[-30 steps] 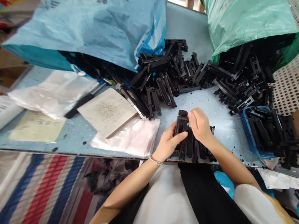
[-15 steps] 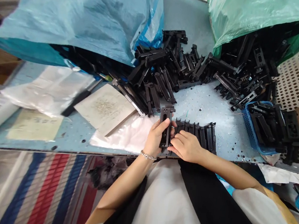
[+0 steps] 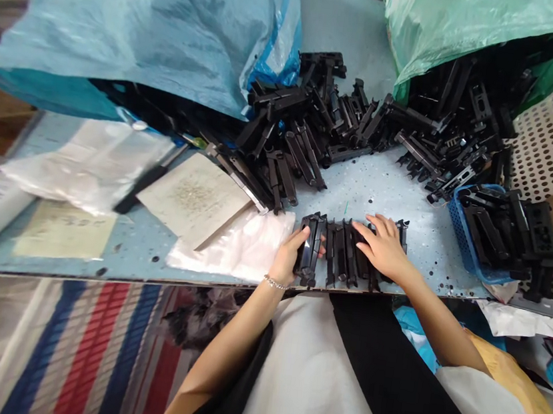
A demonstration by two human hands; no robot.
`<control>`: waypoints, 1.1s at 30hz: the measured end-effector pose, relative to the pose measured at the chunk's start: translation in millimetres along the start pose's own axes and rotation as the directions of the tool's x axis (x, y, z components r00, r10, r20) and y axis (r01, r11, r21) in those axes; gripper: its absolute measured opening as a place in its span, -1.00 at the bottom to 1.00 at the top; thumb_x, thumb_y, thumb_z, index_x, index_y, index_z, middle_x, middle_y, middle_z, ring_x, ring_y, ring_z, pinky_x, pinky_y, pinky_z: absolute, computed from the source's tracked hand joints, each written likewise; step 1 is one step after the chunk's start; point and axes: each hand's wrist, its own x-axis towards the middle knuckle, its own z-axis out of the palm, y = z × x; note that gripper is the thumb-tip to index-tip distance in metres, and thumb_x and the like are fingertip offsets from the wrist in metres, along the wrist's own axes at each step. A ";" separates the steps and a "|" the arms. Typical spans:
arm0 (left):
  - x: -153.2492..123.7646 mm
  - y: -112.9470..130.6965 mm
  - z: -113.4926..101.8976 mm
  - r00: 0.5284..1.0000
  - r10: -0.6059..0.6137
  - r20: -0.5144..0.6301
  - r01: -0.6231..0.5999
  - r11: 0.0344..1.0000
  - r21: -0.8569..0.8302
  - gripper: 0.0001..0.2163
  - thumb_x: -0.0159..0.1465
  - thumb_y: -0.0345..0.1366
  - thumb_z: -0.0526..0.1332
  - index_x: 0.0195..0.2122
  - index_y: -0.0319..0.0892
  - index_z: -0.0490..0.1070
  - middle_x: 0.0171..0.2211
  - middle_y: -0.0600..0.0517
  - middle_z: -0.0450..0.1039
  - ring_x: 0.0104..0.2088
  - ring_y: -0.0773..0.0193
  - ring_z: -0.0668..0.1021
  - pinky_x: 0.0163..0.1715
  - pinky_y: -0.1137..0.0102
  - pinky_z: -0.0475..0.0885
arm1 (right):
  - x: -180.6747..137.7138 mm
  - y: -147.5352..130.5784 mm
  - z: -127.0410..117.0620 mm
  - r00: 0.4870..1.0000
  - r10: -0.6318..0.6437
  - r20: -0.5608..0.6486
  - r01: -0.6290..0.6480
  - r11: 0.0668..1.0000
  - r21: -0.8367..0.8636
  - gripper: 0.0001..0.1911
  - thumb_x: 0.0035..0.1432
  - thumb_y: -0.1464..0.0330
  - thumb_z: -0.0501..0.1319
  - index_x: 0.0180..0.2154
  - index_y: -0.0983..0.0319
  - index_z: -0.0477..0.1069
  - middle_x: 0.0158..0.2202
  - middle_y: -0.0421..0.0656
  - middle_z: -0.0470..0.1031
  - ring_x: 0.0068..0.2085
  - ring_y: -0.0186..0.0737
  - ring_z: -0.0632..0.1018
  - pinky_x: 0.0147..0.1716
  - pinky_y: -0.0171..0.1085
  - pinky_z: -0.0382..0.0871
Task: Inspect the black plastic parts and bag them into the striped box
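I count two sacks at twelve o'clock, one blue sack (image 3: 142, 23) and one green sack (image 3: 460, 28), plus one blue basket (image 3: 460, 229) at three o'clock. The loose black parts (image 3: 311, 130) are too heaped to count; two hands are in view.

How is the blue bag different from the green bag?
The blue bag lies on the left of the table and looks bigger; the green bag lies on the right. The blue bag has dark writing printed on it; none can be read on the green bag. The green bag's mouth gapes wide and is packed with black plastic parts; the blue bag's mouth lies flatter. Both are shiny plastic and spill the same black parts onto the table.
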 end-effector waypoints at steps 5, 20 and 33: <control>-35.0 23.5 -0.4 0.871 -0.252 0.422 0.185 0.963 0.194 -0.51 0.19 0.17 0.29 -0.28 -0.26 0.55 -0.51 -0.12 0.60 -0.60 0.20 0.57 -0.59 0.38 0.47 | 8.6 -34.2 -24.3 0.889 -0.452 -0.075 0.458 0.883 0.105 -0.42 0.37 0.40 0.18 0.37 0.20 0.18 0.35 0.10 0.28 0.37 0.09 0.30 0.31 0.12 0.27; -27.4 23.3 -88.9 0.740 0.672 -0.039 -0.212 0.288 0.934 -0.83 0.23 -0.25 0.27 -0.48 -0.16 0.50 -0.40 -0.04 0.49 -0.32 0.15 0.55 -0.25 0.30 0.47 | 26.9 -61.7 -5.3 0.945 0.162 0.285 -0.312 0.184 0.932 -0.47 0.04 0.11 0.45 -0.01 0.20 0.49 -0.17 -0.11 0.63 -0.22 -0.13 0.65 -0.18 -0.15 0.52; -31.4 43.5 -105.0 0.856 0.471 -0.214 -0.260 0.749 0.610 -0.80 0.09 -0.18 0.34 -0.41 -0.16 0.38 -0.51 0.08 0.49 -0.49 0.30 0.51 -0.45 0.41 0.40 | 77.3 -146.4 20.9 0.914 -0.112 0.391 -0.384 -0.553 0.739 -0.51 -0.01 -0.02 0.47 -0.24 0.25 0.57 -0.26 -0.12 0.68 -0.13 -0.09 0.68 0.01 -0.14 0.54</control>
